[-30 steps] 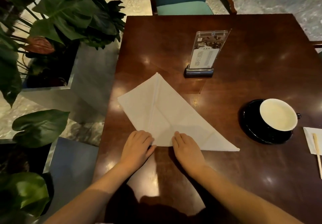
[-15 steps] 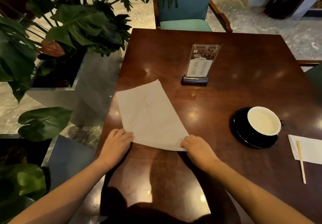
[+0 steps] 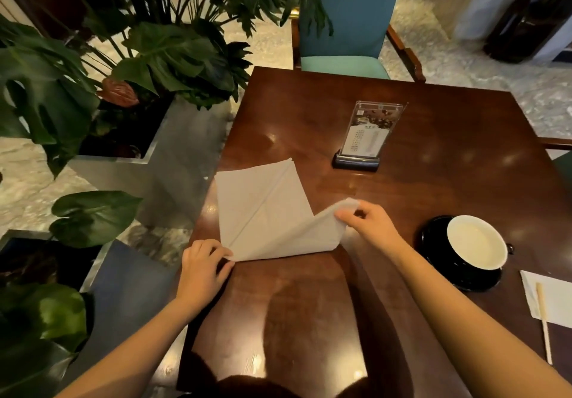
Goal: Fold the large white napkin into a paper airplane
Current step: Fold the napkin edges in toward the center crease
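Observation:
The large white napkin (image 3: 263, 208) lies partly folded near the left edge of the dark wooden table (image 3: 433, 149), with a diagonal crease running from its far corner to its near left tip. My left hand (image 3: 202, 263) pinches that near left tip against the table. My right hand (image 3: 368, 222) grips the right corner of the napkin and holds it lifted off the table, so the right flap curls up and over.
A clear menu stand (image 3: 366, 136) sits behind the napkin. A white cup on a black saucer (image 3: 473, 247) stands to the right, with a small napkin and wooden stick (image 3: 546, 304) beyond it. Potted plants (image 3: 123, 66) border the left edge; a teal chair (image 3: 346, 19) faces me.
The napkin went from a flat wide triangle to a narrower shape. My right hand has moved right and up, raising the right corner. My left hand shifted left to the near tip.

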A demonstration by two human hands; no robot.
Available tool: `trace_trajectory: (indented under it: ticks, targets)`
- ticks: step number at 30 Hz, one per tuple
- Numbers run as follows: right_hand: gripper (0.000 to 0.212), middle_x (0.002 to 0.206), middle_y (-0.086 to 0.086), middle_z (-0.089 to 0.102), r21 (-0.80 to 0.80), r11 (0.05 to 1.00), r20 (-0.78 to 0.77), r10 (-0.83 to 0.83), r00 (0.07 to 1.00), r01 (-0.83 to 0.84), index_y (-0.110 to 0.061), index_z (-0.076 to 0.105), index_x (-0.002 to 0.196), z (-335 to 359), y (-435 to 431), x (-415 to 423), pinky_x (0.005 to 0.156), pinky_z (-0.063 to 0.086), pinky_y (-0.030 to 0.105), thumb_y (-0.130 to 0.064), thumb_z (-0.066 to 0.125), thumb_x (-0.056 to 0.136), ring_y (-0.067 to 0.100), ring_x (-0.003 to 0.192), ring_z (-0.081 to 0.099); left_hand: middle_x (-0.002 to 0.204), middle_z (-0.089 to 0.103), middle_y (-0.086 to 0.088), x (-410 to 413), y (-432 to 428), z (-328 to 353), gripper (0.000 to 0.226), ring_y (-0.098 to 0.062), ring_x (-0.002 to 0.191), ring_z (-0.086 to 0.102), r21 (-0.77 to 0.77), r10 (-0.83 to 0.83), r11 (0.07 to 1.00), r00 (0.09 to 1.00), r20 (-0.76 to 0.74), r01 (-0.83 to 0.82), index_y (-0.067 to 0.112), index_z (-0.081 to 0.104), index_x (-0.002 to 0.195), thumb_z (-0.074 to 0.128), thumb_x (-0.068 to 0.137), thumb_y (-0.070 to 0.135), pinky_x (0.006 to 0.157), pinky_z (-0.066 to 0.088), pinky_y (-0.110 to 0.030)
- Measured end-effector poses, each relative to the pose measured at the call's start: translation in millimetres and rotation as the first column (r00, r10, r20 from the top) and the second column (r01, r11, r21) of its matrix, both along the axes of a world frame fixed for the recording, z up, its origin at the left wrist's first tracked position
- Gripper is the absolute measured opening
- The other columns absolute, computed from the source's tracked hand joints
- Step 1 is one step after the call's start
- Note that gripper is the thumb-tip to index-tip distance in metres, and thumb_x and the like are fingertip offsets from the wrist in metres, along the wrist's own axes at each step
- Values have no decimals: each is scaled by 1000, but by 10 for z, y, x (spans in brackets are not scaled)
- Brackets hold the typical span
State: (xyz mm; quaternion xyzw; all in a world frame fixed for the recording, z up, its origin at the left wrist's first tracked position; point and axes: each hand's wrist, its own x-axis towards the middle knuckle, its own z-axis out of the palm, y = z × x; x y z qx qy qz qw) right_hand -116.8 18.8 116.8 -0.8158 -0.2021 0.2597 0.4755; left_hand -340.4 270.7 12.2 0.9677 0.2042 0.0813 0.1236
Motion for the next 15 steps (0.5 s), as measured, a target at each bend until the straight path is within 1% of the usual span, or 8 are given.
trace_trajectory:
  ticks: [3,4,6,7,9,11,13,15]
  targets:
    - [18,92,1,66,-6,995,21,-102,995,102,-9,66,101,-99,422,209,69,49,21,-22,60,90,14,83,61,88,57,5,23,2,-41,35,-15,90,43,-55,75,996,997,15,-74,23,67,83,42,79,47,74,27,-30]
    - [18,90,2,65,-6,991,24,-131,991,132,-8,67,99,-130,562,283,67,48,22,-22,59,90,15,82,59,88,56,6,29,-3,-49,34,-15,90,44,-67,94,993,995,20,-93,24,66,82,41,80,47,75,26,-29]
    - [14,80,-1,61,-23,983,26,-182,983,182,-8,65,89,-191,824,428,58,41,21,-21,58,90,14,75,55,88,55,5,39,-17,-67,35,-16,89,44,-92,133,987,991,32,-130,23,66,80,41,81,47,75,26,-29]
    - [16,77,0,59,-39,979,29,-198,980,199,-6,64,87,-220,942,495,57,39,22,-21,58,89,15,74,53,88,56,4,44,-24,-75,36,-17,89,45,-102,153,984,988,37,-148,22,67,79,41,81,47,74,27,-30]
    - [24,81,9,60,-83,971,36,-221,975,223,1,65,89,-317,1146,624,61,43,32,-22,58,86,20,74,53,87,58,3,59,-37,-92,38,-20,87,48,-123,190,975,981,43,-184,21,68,77,41,81,47,73,29,-31]
    - [25,89,16,65,-126,964,37,-232,972,235,1,66,92,-434,1299,714,68,50,39,-22,58,86,27,77,58,86,57,5,81,-56,-100,38,-19,86,48,-175,233,959,972,46,-221,21,67,74,41,80,49,72,30,-31]
    - [24,91,18,67,-159,961,49,-221,974,227,0,66,90,-578,1412,771,73,51,43,-23,58,86,32,83,61,85,54,8,110,-81,-102,39,-15,86,44,-242,281,935,958,55,-261,22,64,71,41,79,52,73,27,-30]
    - [24,90,17,67,-200,957,78,-197,977,208,-1,66,89,-716,1504,805,75,50,44,-24,58,86,31,85,62,83,51,10,144,-101,-95,40,-13,86,41,-292,330,908,942,57,-301,22,61,67,40,78,54,73,23,-28]
